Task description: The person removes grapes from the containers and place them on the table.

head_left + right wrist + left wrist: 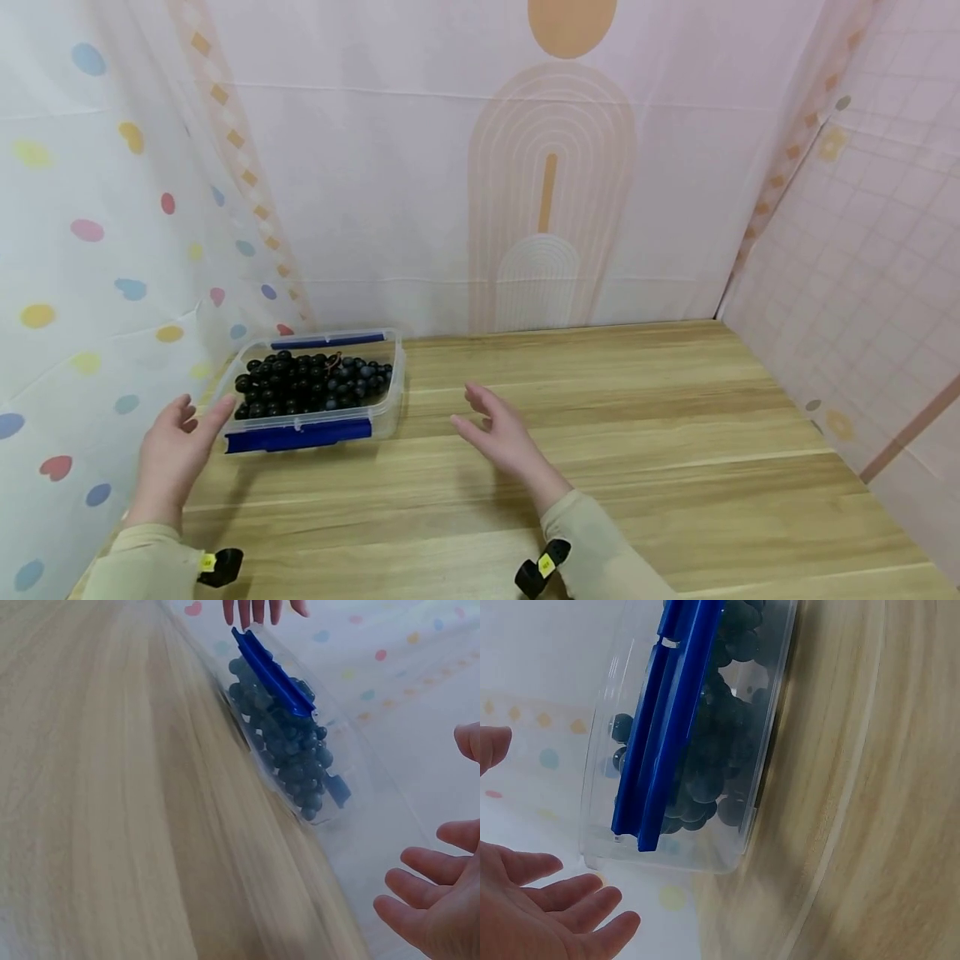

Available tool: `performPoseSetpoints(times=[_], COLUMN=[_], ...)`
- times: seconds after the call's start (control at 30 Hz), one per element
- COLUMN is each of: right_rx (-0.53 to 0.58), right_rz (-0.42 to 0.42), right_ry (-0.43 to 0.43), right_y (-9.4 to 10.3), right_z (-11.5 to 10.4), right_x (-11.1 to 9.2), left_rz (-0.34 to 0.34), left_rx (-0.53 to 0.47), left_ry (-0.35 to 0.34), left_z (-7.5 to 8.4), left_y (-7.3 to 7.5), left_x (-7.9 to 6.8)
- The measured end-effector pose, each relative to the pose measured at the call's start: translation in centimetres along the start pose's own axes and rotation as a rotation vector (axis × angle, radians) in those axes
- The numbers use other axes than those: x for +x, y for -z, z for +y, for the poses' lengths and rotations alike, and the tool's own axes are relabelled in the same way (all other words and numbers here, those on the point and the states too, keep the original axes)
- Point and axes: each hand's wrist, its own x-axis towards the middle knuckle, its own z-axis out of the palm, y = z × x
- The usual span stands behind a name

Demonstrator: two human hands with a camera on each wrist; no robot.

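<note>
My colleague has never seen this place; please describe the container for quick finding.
On the wooden table, look toward the far left corner, near the spotted curtain. There, beside the left hand, sits the clear container: only it has blue clips and dark grapes inside.

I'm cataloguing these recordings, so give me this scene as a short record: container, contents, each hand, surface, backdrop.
container: clear plastic box on the table's left part, blue strips along its front and back sides
contents: dark grapes, a reddish stem showing
left hand: fingers relaxed, beside the box's left end; contact unclear
right hand: holding nothing, fingers spread, apart from the box, to its right
surface: wood-grain table
backdrop: pale printed cloth, with coloured spots at left
</note>
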Motion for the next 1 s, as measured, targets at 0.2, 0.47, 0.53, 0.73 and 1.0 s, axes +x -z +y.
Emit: performPoseSetpoints(times=[0.2,0.47,0.53,0.73,1.0], right_rx=[0.020,0.023,0.020,-0.002,0.002], right_rz=[-0.015,-0.019,-0.024,-0.026,-0.026], right_ry=[-0.017,-0.044,-0.046,-0.037,-0.071], right_y=[-0.6,-1.2,-1.3,-1.5,-2.0], right_z=[-0.1,-0.4,-0.6,-1.0,-1.3], right_x=[0.2,1.2,1.5,2.2,3.1], left_rz=[-0.019,-0.077,-0.086,-0.120,-0.184], left_rx=[0.000,0.007,0.019,0.072,0.070], left_ry=[0.033,0.065,0.060,0.021,-0.009], left_z=[0.3,1.0,1.1,1.0,0.5], left_y=[0.3,0.7,0.8,1.4,2.3], left_x=[0.4,1.4,1.7,2.3,3.0])
